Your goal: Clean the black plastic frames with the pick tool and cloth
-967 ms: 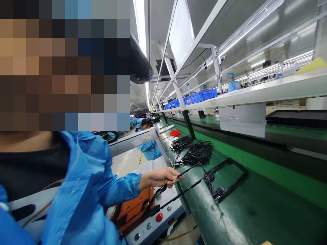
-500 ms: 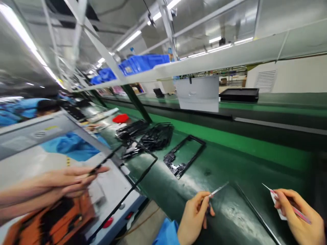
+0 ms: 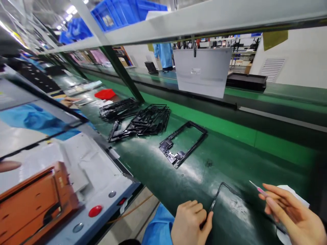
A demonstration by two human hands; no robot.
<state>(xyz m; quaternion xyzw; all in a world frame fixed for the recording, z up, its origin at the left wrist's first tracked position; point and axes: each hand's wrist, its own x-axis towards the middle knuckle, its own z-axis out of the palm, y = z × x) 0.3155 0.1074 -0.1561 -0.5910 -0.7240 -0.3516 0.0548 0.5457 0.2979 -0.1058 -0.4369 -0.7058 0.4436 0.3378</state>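
Observation:
My left hand (image 3: 190,221) is closed around one side of a thin black rectangular frame (image 3: 216,199), which lies low over the green bench; the frame's near end is hidden by my hand and the picture edge. Between the fingertips of my right hand (image 3: 293,212) is a slim pointed tool with a pink shank (image 3: 260,190), its pale tip aimed up and left towards the frame. Behind that hand shows a white sheet (image 3: 296,194); whether the fingers touch it I cannot tell. Farther up the bench lies another black frame (image 3: 195,144) with small parts at one end.
Piles of black frames (image 3: 150,119) lie left of centre, near a red piece (image 3: 105,94). At left stands a pale machine with an orange fixture (image 3: 38,204) and a red button (image 3: 95,211). A co-worker's finger (image 3: 9,166) shows there. A white panel (image 3: 201,73) hangs ahead.
The view has tilted down. My left hand has gone from pinching a thin light-coloured piece to gripping the frame's side. The co-worker's hands and frame at left have mostly slipped out of view.

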